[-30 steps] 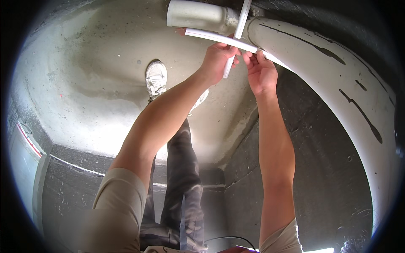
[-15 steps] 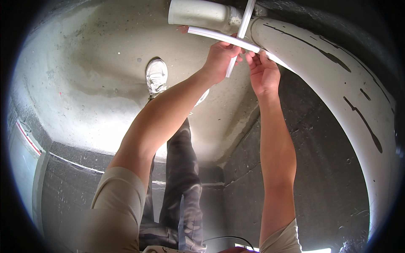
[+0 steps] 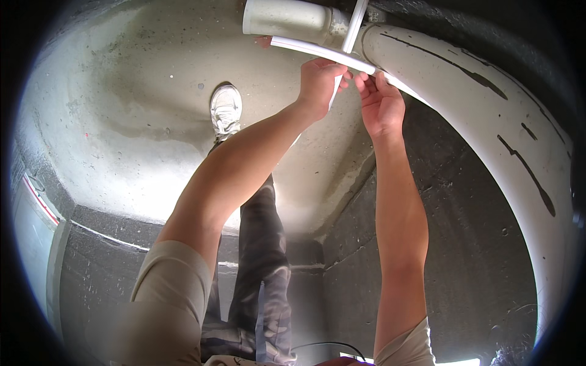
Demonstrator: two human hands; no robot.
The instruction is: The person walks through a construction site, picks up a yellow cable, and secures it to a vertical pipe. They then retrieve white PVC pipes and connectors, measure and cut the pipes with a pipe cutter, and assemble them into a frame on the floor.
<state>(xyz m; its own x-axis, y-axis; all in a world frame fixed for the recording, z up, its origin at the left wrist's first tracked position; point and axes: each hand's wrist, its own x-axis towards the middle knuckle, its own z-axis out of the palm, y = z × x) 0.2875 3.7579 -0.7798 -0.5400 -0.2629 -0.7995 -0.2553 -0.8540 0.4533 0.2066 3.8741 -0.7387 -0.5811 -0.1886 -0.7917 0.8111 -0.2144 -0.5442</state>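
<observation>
Just below a crossing of thin white pipes, my left hand (image 3: 318,87) is closed with the fingers curled. It grips near the long white pipe (image 3: 305,47), which runs sideways and has a reddish-brown end at its left. A second thin white pipe (image 3: 355,25) comes down from the top edge, crosses the long one and shows again beside my left thumb. My right hand (image 3: 383,110) is palm up, its bent fingertips on the long pipe where a seam shows. Part of each grip is hidden by the fingers.
A thick white pipe (image 3: 488,131) with dark smears curves down the right side. A short wide white pipe stub (image 3: 287,18) lies at the top. Below are a concrete floor (image 3: 140,122), my white shoe (image 3: 226,108) and a dark wall (image 3: 452,244).
My left hand has shifted slightly at the crossing and now covers more of the crossing pipe's lower end. My right hand stays at the seam, almost still.
</observation>
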